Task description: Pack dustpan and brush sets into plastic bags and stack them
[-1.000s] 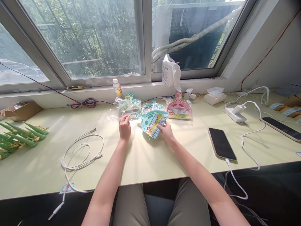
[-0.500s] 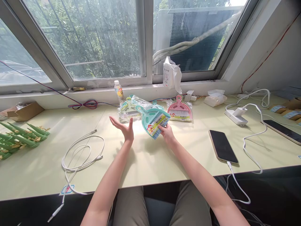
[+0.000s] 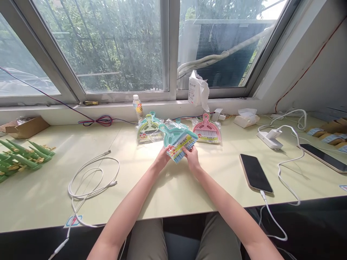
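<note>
A teal dustpan and brush set (image 3: 179,141), with a yellow printed label across it, is held tilted above the table in front of me. My left hand (image 3: 163,156) grips its lower left edge. On the lower right, my right hand (image 3: 192,156) pinches the brush side, thumb over the label. Behind it lie more sets in clear plastic: a green one (image 3: 149,131) at the left, a teal one (image 3: 178,121) partly hidden, and a pink one (image 3: 207,130) at the right.
A bottle (image 3: 137,105) and a torn white packet (image 3: 198,90) stand near the window. To the right are a phone (image 3: 256,173) on a charging cable and a white power strip (image 3: 269,140). A coiled white cable (image 3: 93,177) and green plant-like pieces (image 3: 24,155) lie left.
My left hand, open and apart before, has moved right and closed on the edge of the teal set. The right hand keeps its hold. The view has shifted slightly.
</note>
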A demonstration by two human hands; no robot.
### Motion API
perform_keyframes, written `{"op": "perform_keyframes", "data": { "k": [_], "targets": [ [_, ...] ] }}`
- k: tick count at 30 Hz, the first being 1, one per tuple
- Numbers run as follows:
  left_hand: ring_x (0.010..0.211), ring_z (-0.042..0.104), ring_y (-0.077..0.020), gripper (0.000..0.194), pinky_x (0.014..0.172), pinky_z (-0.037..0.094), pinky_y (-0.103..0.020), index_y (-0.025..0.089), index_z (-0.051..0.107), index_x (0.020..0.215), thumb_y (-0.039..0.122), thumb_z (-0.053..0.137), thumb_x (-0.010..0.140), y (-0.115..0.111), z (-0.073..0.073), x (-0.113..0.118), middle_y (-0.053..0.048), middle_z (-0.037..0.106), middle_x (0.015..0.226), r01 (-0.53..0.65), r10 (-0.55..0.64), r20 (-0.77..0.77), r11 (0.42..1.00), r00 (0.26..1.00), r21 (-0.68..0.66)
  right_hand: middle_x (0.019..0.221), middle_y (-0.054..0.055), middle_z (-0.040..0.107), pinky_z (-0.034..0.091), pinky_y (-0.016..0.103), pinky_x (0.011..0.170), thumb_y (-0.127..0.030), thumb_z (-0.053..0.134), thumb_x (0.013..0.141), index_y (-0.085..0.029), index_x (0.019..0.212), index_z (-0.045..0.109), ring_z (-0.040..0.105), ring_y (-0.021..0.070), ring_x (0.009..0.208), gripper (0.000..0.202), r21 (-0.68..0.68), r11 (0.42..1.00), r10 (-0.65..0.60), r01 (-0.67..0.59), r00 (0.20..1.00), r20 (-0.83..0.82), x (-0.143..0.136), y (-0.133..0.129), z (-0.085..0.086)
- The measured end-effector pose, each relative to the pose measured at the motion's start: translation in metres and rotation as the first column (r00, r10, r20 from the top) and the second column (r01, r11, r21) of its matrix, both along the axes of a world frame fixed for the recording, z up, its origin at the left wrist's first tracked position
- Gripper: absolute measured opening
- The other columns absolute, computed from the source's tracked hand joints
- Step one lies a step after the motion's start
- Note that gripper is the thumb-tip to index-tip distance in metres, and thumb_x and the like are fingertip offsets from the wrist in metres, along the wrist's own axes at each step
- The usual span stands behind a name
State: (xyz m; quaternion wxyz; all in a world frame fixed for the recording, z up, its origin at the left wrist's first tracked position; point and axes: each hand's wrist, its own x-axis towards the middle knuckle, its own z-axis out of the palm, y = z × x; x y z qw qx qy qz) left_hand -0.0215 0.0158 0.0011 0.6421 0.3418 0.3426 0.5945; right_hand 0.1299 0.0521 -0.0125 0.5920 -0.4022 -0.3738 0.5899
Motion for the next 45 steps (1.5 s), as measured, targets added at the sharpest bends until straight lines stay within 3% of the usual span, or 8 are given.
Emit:
{"op": "perform_keyframes", "data": {
  "k": [7,13,19,23,31,34,39,45],
  "targets": [
    [0.123,0.065,-0.0298,0.051,0.100,0.055,-0.041,0.019,0.064,0.132,0.045,0.072,0.089,-0.008,0.001,0.012,-0.013,0.069,0.133,0.173,-0.172,0.038,0.984,0.984,-0.049,0.105,0.008,0.076,0.064,0.038,0.083,-0.036,0.089,0.060,-0.021,0.099,0.064,0.072,0.0272,0.103,0.049,0.003,0.999,-0.033,0.034,0.995,-0.097,-0.001,-0.001,-0.001],
    [0.124,0.064,-0.0318,0.060,0.101,0.054,-0.044,0.021,0.064,0.130,0.044,0.083,0.078,-0.008,-0.004,0.025,-0.011,0.069,0.132,-0.108,0.107,0.014,0.992,0.994,0.060,0.106,0.008,0.076,0.064,0.038,0.084,-0.032,0.088,0.062,-0.022,0.101,0.063,0.072,0.0263,0.105,0.047,0.023,0.999,-0.036,0.039,0.989,-0.140,-0.004,-0.001,0.000],
    [0.138,0.054,-0.0383,0.068,0.100,0.054,-0.051,0.025,0.058,0.138,0.043,0.083,0.078,-0.015,-0.012,0.045,-0.016,0.061,0.144,0.136,-0.139,-0.060,0.990,0.989,-0.037,0.107,0.007,0.076,0.064,0.038,0.085,-0.033,0.086,0.067,-0.023,0.101,0.063,0.074,0.0258,0.100,0.042,0.011,0.998,-0.054,0.056,0.988,-0.148,0.004,0.002,0.002],
    [0.137,0.056,-0.0364,0.058,0.098,0.057,-0.046,0.027,0.059,0.135,0.044,0.077,0.083,-0.010,-0.004,0.038,-0.012,0.061,0.145,-0.081,0.087,-0.162,0.996,0.983,0.045,0.109,0.006,0.075,0.062,0.038,0.093,-0.033,0.087,0.066,-0.024,0.104,0.062,0.072,0.0251,0.107,0.046,0.053,0.998,-0.026,0.035,0.985,-0.169,0.003,0.004,0.002],
    [0.090,0.075,-0.0299,0.051,0.063,0.066,-0.036,0.014,0.063,0.123,0.020,0.074,0.074,0.012,0.006,-0.014,-0.015,0.073,0.121,-0.148,0.138,-0.238,0.989,0.962,-0.024,0.100,0.012,0.077,0.061,0.049,0.093,-0.051,0.066,0.091,-0.019,0.104,0.068,0.076,0.0272,0.092,0.035,0.026,0.900,0.424,-0.435,0.887,0.185,0.024,0.023,0.025],
    [0.106,0.073,-0.0304,0.043,0.071,0.068,-0.037,0.012,0.064,0.120,0.012,0.066,0.076,0.016,0.009,-0.036,-0.014,0.074,0.120,-0.224,0.204,-0.184,0.970,0.962,-0.098,0.115,0.015,0.075,0.053,0.054,0.105,-0.036,0.054,0.100,-0.019,0.107,0.072,0.072,0.0306,0.111,0.026,0.272,0.919,0.068,-0.287,0.793,0.606,0.045,0.024,0.035],
    [0.128,0.064,-0.0330,0.051,0.095,0.064,-0.049,0.018,0.061,0.132,0.014,0.061,0.081,0.012,0.013,-0.052,-0.011,0.070,0.129,-0.235,0.204,-0.216,0.964,0.955,-0.126,0.159,0.007,0.049,0.013,0.064,0.127,-0.006,0.061,0.091,-0.032,0.132,0.067,0.032,0.0292,0.155,0.049,0.585,0.710,-0.418,-0.392,0.435,0.798,0.056,0.021,0.033],
    [0.107,0.073,-0.0319,0.060,0.084,0.067,-0.044,0.016,0.055,0.143,0.026,0.062,0.084,0.006,0.013,-0.040,-0.013,0.073,0.122,-0.093,0.049,-0.256,0.982,0.965,-0.162,0.118,0.006,0.073,0.039,0.050,0.113,-0.022,0.073,0.090,-0.027,0.081,0.077,0.061,0.0285,0.122,0.011,0.590,0.749,-0.337,-0.302,0.593,0.732,0.051,0.029,0.028]
  ]
}}
